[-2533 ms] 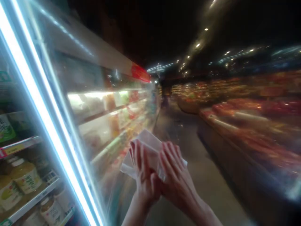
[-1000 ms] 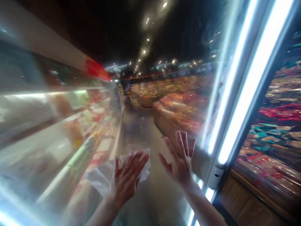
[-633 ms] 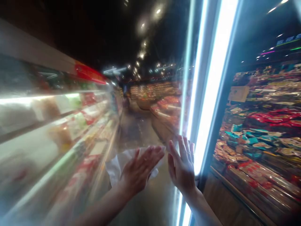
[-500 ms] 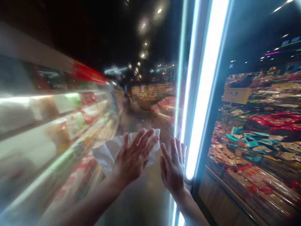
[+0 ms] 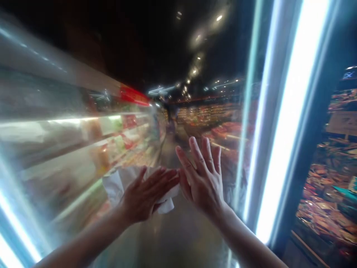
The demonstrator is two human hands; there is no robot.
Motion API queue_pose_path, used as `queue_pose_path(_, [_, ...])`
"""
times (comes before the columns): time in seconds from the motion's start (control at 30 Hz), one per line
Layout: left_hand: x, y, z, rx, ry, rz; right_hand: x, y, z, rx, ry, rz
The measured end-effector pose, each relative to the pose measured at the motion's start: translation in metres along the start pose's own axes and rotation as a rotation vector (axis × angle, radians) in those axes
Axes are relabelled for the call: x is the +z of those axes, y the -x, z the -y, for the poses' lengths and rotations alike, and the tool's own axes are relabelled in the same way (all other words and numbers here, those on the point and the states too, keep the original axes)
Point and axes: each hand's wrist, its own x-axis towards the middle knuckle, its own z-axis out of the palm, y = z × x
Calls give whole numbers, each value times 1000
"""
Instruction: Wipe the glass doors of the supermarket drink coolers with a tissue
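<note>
My left hand (image 5: pixel 145 195) lies flat over a crumpled white cloth (image 5: pixel 113 188), holding it under the palm against what looks like a glass pane. The cloth is thin and sticks out to the left of the hand and below it. My right hand (image 5: pixel 205 180) is raised with its palm turned forward and its fingers spread, with nothing in it. Its thumb is close to the left fingertips; whether they touch I cannot tell. Just right of it stands a bright upright light strip (image 5: pixel 292 111).
Lit shelves (image 5: pixel 111 149) with packaged goods run along the left, blurred by motion. At the right edge a display (image 5: pixel 326 204) holds many small packets. Between them an aisle floor (image 5: pixel 167 238) leads away. Bright light strips (image 5: pixel 19 223) also show at lower left.
The view has turned left, so the light strip and shelves sit further right. My left hand and the cloth have moved lower and slightly left; my right hand is higher, its fingers more spread.
</note>
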Motion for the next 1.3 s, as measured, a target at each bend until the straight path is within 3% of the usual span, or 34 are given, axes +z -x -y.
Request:
queue_pose_path(0.07, [-9, 0, 22, -48, -25, 10, 0, -17, 5, -51, -18, 21])
queue_pose_path(0.2, [-25, 1, 58, -370, -79, -64, 2, -42, 19, -111, -74, 29])
queue_pose_path(0.27, [-26, 16, 59, -351, -94, -61, 7, -48, 31, -127, -92, 31])
queue_pose_path(0.37, [-26, 40, 62, -220, -97, -6, 16, -58, 50, -168, -85, 62])
queue_pose_path(0.57, [-40, 50, 95, -549, -123, -74, 29, -79, 71, -186, -27, 10])
queue_pose_path(0.7, [-40, 79, 90, -317, -123, -28, 28, -73, 61, -159, 20, -10])
queue_pose_path(0.77, [-46, 82, 103, -287, -113, -28, 26, -70, 54, -165, 46, -24])
queue_pose_path(0.87, [-56, 70, 129, -513, -86, -100, 26, -70, 56, -151, 76, -45])
queue_pose_path(0.97, [-54, 75, 121, -603, -64, -140, 31, -76, 76, -155, 77, -32])
queue_pose_path(1.1, [-42, 110, 90, -432, -71, -80, 39, -90, 106, -162, 44, -4])
queue_pose_path(1.17, [-44, 113, 98, -443, -64, -76, 42, -95, 113, -161, 53, -10])
queue_pose_path(1.3, [-51, 101, 122, -688, -45, -139, 45, -94, 115, -144, 76, -15])
